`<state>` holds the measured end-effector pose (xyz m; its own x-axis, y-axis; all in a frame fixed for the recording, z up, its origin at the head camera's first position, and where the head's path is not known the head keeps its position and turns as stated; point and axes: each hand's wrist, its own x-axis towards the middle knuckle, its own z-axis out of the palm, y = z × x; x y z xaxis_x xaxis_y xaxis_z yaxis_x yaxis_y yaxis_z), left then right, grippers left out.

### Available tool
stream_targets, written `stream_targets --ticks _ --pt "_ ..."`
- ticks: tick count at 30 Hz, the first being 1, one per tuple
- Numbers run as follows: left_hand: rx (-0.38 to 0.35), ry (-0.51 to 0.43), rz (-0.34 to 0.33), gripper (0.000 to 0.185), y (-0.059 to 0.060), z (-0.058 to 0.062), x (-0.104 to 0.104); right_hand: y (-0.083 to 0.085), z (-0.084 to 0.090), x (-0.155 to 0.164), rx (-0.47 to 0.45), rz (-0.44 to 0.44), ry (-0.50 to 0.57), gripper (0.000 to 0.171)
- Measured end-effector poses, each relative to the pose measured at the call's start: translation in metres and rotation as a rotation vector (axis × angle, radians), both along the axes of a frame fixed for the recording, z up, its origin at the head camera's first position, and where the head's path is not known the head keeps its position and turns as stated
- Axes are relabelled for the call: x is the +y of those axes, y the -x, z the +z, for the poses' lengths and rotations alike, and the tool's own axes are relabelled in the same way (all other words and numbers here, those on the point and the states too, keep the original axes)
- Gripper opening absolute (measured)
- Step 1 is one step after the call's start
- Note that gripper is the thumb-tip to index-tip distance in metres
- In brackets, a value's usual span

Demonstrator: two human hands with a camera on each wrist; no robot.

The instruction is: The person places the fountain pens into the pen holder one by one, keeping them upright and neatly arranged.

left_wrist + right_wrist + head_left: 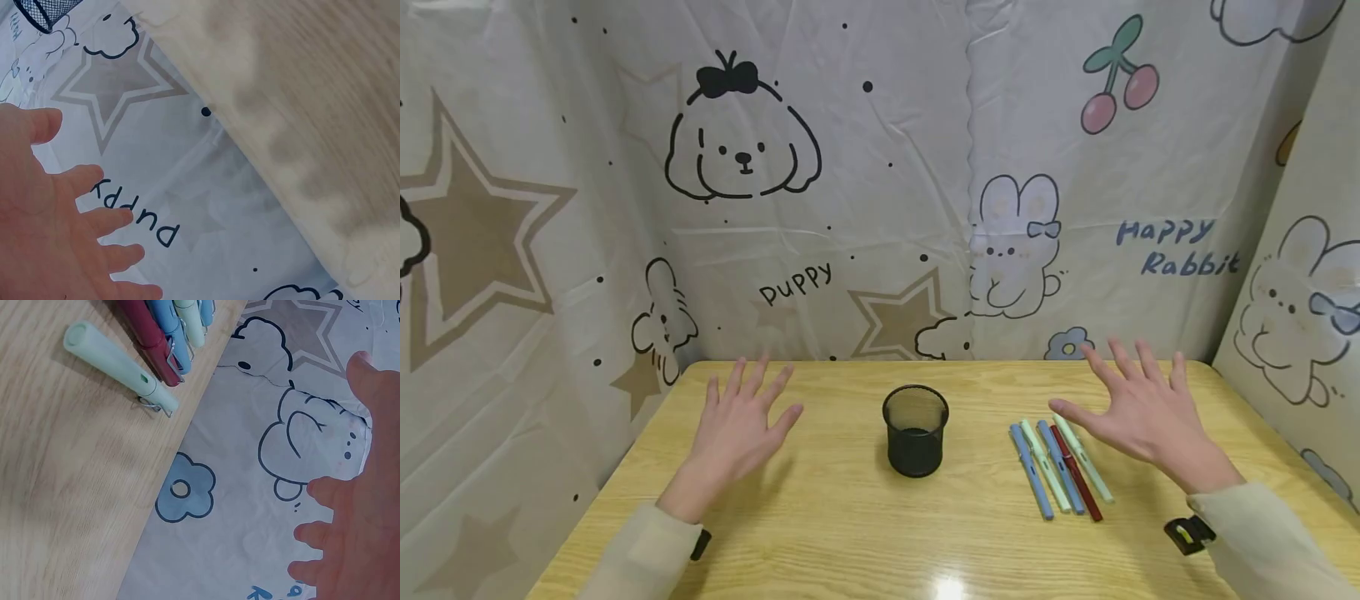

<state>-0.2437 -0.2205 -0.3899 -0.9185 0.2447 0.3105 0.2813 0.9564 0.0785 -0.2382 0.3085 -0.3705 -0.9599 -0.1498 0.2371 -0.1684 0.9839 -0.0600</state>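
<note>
We see both hands spread flat and low over the wooden tabletop (850, 533), and between them stands the black mesh pen cup (915, 429), which we take as our landmark. The left hand (739, 425) is to the left of the cup, well apart from it, with fingers straight and fanned; its grip is released and holds nothing. The right hand (1138, 408) is to the right of the cup, also with straight, spread fingers and a released grip. Its thumb reaches toward the row of pens (1060, 467), and from the head view we cannot tell if it touches them. The five pens lie side by side between the cup and the right hand, flat on the tabletop, close together. Their long axes run almost parallel, from the far side near the printed curtain (850, 208) toward the person, leaning a little to the right at the near ends. In the right wrist view the pale green pen (119, 365) lies slightly apart from the dark red pen (147, 337), with their clip ends toward the curtain.
</note>
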Motion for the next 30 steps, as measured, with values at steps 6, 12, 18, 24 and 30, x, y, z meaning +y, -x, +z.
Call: stream_targets --ticks 6,12,18,24,30 --pt "0.010 -0.006 -0.010 0.068 -0.002 -0.006 -0.001 -0.005 0.000 0.001 0.015 -0.001 -0.006 0.108" --pt "0.018 -0.005 -0.023 0.068 -0.007 -0.008 -0.002 -0.012 -0.002 0.002 0.023 0.002 0.009 0.106" --pt "0.012 -0.025 -0.025 0.069 -0.012 -0.008 -0.003 -0.017 -0.005 0.001 0.056 0.011 0.020 0.105" --pt "0.018 -0.012 -0.030 0.068 -0.016 -0.010 -0.005 -0.021 -0.006 0.004 0.065 0.010 0.014 0.107" --pt "0.006 0.007 -0.038 0.068 -0.023 -0.011 -0.006 -0.025 -0.009 0.007 0.052 0.007 0.012 0.109"
